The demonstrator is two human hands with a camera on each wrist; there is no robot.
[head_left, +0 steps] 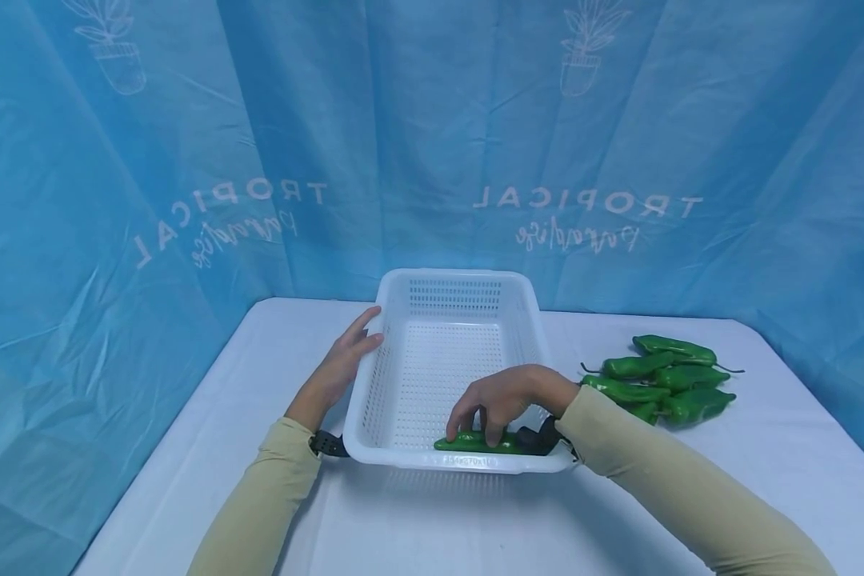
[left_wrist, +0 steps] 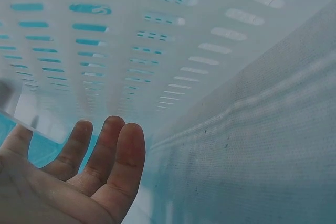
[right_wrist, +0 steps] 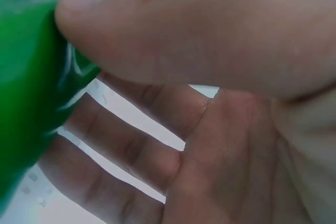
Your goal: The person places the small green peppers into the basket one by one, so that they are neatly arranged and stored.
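Note:
A white perforated plastic basket (head_left: 439, 460) stands on the table. Inside its near end lies a long green pepper (head_left: 475, 442), pinched between the thumb and fingers of my right hand (head_left: 504, 396). Up close in the right wrist view, the thumb presses on the glossy green pepper (right_wrist: 31, 77), with the other fingers on its far side. My left hand (head_left: 340, 364) rests against the basket's left rim. The left wrist view has its fingers (left_wrist: 126, 156) spread and nearly straight beside the slotted basket wall (left_wrist: 121, 35).
Several green peppers (head_left: 680, 376) lie in a pile on the white table (head_left: 432, 536), right of the basket. A blue printed curtain (head_left: 432, 144) hangs behind the table and along its sides.

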